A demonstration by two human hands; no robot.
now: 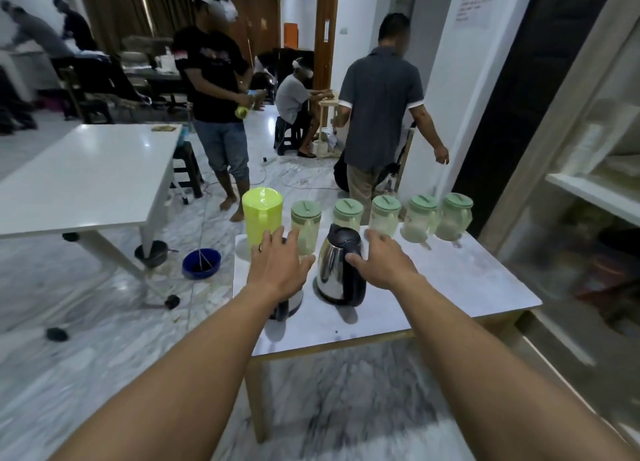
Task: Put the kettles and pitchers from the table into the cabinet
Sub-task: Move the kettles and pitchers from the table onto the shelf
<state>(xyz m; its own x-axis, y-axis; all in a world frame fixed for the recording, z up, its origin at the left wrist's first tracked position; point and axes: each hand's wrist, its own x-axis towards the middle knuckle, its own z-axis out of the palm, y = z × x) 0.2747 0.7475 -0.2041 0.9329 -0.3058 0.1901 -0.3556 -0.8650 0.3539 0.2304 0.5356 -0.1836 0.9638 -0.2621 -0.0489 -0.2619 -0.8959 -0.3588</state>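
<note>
Two steel kettles stand on the small white table [467,287]. One kettle [337,270] with a black lid and handle sits in the middle; the other kettle [289,304] is mostly hidden under my left hand [277,266], which hovers over it with fingers spread. My right hand [384,259] reaches beside the middle kettle, its thumb touching the black handle, fingers straight. Behind stand a yellow-green pitcher [261,214] and a row of several clear pitchers with green lids [384,214]. The cabinet [595,190] stands to the right, its shelves visible.
A large white table on wheels [86,183] stands to the left. On the floor by it lie a blue bowl [201,263] and a dark pot [152,252]. Two people stand just beyond the small table [381,114]; others sit farther back.
</note>
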